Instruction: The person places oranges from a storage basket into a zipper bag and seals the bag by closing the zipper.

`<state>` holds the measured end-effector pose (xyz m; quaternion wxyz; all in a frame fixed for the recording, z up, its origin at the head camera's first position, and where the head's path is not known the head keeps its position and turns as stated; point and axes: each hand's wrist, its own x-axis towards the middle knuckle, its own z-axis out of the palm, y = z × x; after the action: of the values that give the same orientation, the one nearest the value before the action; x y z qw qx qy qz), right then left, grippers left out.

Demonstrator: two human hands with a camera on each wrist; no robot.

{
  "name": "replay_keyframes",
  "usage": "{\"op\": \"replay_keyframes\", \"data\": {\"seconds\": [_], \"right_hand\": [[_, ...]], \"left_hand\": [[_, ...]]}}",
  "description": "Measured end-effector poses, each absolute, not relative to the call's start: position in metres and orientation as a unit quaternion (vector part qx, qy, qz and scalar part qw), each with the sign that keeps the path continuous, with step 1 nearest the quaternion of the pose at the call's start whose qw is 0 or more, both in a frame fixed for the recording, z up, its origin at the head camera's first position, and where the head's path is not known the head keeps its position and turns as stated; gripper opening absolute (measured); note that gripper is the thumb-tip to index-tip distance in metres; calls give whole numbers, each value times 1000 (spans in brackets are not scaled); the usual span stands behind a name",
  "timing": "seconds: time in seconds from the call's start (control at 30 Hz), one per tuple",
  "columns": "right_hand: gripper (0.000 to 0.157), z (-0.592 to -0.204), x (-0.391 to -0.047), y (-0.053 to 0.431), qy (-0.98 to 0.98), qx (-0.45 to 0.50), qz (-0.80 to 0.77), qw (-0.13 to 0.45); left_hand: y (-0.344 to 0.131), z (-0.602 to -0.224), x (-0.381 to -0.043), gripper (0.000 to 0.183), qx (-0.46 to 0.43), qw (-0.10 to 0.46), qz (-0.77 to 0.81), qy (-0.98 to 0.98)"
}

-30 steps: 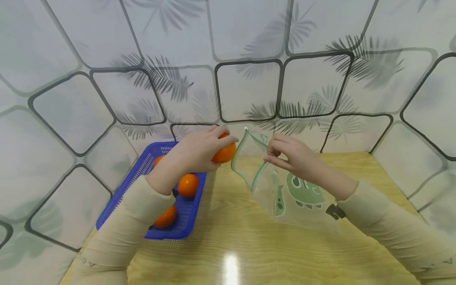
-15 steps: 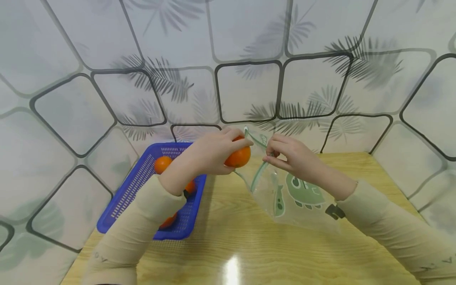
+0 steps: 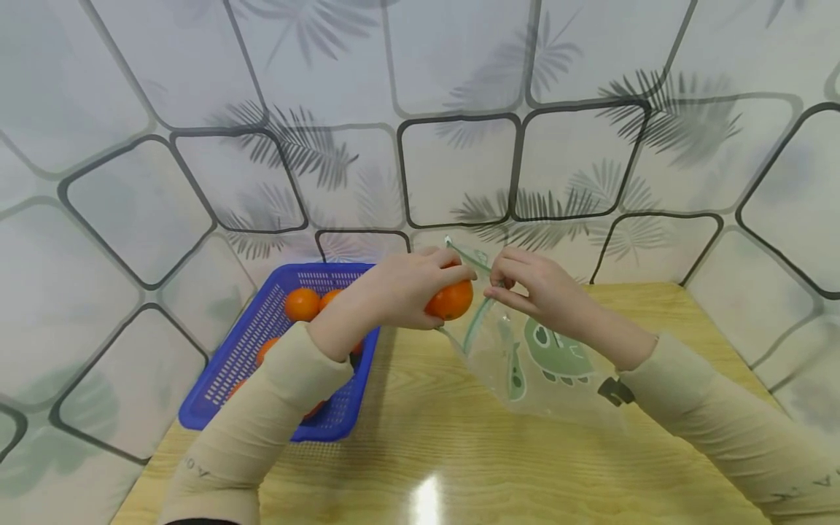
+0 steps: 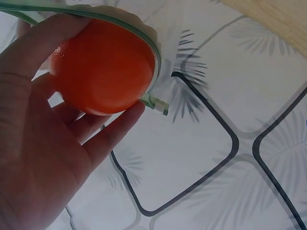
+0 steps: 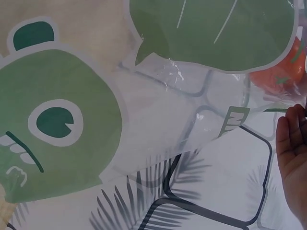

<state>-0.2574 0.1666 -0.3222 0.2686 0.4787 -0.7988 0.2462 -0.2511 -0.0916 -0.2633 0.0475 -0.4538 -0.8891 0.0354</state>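
My left hand [image 3: 416,288] grips an orange [image 3: 451,300] right at the mouth of a clear zip bag [image 3: 488,364] with green cartoon prints. In the left wrist view the fingers and thumb curve round the orange [image 4: 103,67], and the bag's green zip edge [image 4: 156,55] runs across its far side. My right hand [image 3: 541,288] pinches the bag's rim at the right of the opening. Through the plastic in the right wrist view, part of the orange [image 5: 278,72] shows near the right hand [image 5: 293,163]. The bag hangs slanting down to the right, under the right forearm.
A blue perforated basket [image 3: 364,386] with several oranges [image 3: 302,304] stands at the left, partly covered by the left sleeve [image 3: 275,408]. The wooden table [image 3: 420,430] meets a patterned wall covering [image 3: 459,171] at the back and sides.
My left hand has carried the orange rightward from near the basket to the bag's mouth. The right hand has stayed in place on the bag's rim.
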Motion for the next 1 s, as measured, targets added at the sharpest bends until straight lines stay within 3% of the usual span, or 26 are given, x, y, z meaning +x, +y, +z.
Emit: {"op": "replay_keyframes", "data": {"seconds": [0.3,1.0], "right_hand": [[42,-322,-257,165,-799,477,254,264],[43,-318,-258,158,-766,486,277,317]], "left_hand": [[-90,-266,-252,66,-451,40,36,-891],[-93,-264,-253,75,-466,76,48,-880]]}}
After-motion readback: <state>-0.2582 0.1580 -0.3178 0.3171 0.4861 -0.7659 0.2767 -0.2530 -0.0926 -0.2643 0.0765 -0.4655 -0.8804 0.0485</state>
